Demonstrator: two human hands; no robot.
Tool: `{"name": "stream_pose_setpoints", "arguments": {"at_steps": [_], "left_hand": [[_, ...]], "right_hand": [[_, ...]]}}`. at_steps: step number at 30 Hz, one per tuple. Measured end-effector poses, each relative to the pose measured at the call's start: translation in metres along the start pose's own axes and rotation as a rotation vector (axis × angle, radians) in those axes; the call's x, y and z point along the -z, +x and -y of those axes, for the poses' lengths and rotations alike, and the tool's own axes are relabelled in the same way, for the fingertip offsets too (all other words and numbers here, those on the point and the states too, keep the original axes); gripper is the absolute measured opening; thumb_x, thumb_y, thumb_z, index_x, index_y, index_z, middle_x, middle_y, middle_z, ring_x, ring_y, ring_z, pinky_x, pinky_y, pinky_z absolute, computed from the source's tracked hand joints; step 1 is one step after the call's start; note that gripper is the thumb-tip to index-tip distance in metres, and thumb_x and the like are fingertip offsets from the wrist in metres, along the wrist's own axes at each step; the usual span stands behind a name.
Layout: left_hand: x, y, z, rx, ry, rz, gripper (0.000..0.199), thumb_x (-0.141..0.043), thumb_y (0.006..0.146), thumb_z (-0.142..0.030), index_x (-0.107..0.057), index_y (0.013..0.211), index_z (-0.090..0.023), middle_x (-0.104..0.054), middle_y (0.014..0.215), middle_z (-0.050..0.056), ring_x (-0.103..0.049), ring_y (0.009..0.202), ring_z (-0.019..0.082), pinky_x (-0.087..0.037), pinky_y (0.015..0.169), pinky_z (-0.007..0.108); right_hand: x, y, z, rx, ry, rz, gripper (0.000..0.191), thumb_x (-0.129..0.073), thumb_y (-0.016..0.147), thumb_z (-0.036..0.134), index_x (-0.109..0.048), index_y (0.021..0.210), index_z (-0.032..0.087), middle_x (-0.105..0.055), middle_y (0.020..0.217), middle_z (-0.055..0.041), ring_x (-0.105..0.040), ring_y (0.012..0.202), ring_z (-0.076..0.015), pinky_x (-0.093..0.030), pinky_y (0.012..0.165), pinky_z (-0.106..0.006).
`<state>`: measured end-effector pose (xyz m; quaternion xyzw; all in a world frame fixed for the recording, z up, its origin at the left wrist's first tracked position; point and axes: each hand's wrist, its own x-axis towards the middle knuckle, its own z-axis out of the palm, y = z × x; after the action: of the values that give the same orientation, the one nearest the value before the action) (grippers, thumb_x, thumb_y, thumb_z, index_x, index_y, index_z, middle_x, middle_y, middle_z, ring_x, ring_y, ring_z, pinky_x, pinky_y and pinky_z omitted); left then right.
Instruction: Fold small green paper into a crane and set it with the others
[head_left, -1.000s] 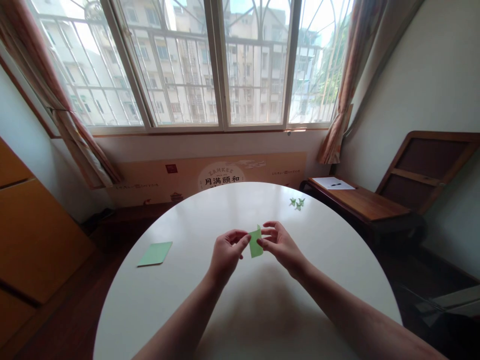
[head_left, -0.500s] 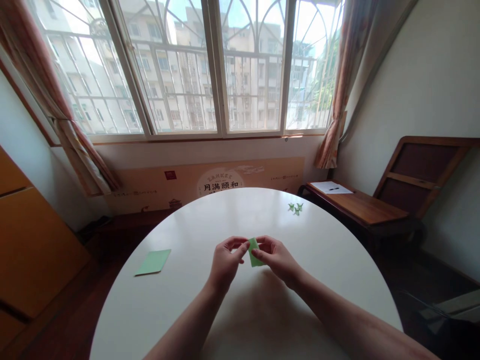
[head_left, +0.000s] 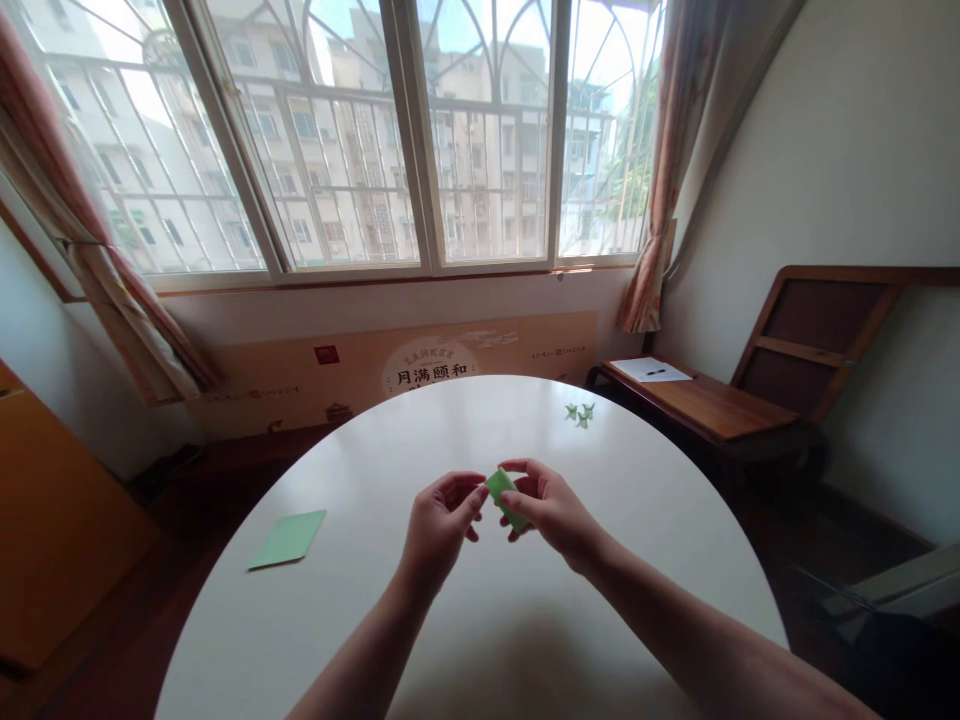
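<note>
Between my two hands is a small folded piece of green paper, held above the white table. My left hand pinches its upper left corner between thumb and fingers. My right hand grips its right side, thumb on the near face and fingers behind. The paper tilts, its lower end leaning right, and my right fingers hide part of it. To the left lies a stack of light green square paper. Farther back on the right sit several small folded green paper shapes, grouped close together.
The round white table fills the space before me. Beyond its right edge stands a wooden chair or bench with a white sheet and a dark pen on it. A barred window with curtains is ahead.
The green paper has turned, its lower end swinging right, and my hands have lifted slightly. The whole view has shifted a little, so the table appears farther left.
</note>
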<state>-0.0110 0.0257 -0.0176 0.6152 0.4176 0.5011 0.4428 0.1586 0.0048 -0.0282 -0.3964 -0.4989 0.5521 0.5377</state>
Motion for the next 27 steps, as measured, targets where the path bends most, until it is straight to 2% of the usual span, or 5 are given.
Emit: {"name": "stream_pose_setpoints", "arguments": {"at_steps": [5,13,19,23,27], "left_hand": [[0.007,0.008,0.012,-0.024,0.084,-0.031,0.038,-0.066,0.079,-0.047,-0.072,0.092,-0.013,-0.071,0.074,0.006,-0.061,0.057,0.016,-0.051,0.041,0.024],[0.030,0.038,0.052,-0.033,0.352,-0.224,0.038,-0.049,0.087,-0.045,-0.071,0.093,-0.014,-0.074,0.081,0.009,-0.069,0.068,0.023,-0.056,0.049,0.030],[0.055,0.048,0.062,-0.129,0.709,-0.311,0.018,-0.058,0.094,-0.025,-0.070,0.103,-0.016,-0.073,0.107,0.009,-0.068,0.102,0.025,-0.054,0.094,0.045],[0.057,0.046,0.065,-0.160,0.930,-0.281,0.029,-0.063,0.096,-0.032,-0.064,0.120,-0.016,-0.064,0.125,0.010,-0.064,0.111,0.026,-0.054,0.094,0.048],[0.049,0.041,0.067,-0.148,1.114,-0.238,0.033,-0.063,0.097,-0.033,-0.061,0.126,-0.017,-0.062,0.128,0.011,-0.064,0.109,0.025,-0.056,0.091,0.047]], "right_hand": [[-0.002,0.005,-0.007,0.055,-0.083,-0.028,0.049,-0.073,0.076,0.030,-0.058,0.121,0.016,-0.066,0.080,-0.0003,-0.066,0.062,-0.0165,-0.054,0.048,-0.027],[0.014,0.022,-0.029,0.028,-0.152,-0.113,0.045,-0.071,0.076,0.025,-0.057,0.119,0.018,-0.059,0.076,0.0029,-0.063,0.056,-0.0144,-0.050,0.041,-0.023],[0.022,0.032,-0.040,-0.038,-0.086,-0.188,0.041,-0.071,0.079,0.024,-0.056,0.117,0.019,-0.057,0.075,0.0031,-0.063,0.054,-0.0151,-0.048,0.038,-0.022],[0.023,0.030,-0.039,-0.074,-0.013,-0.215,0.038,-0.071,0.085,0.020,-0.057,0.119,0.020,-0.061,0.077,0.0024,-0.064,0.057,-0.0130,-0.050,0.044,-0.021],[0.032,0.025,-0.031,-0.103,0.116,-0.220,0.029,-0.063,0.098,0.027,-0.058,0.124,0.016,-0.066,0.100,-0.0045,-0.066,0.073,-0.0140,-0.058,0.061,-0.027]]}}
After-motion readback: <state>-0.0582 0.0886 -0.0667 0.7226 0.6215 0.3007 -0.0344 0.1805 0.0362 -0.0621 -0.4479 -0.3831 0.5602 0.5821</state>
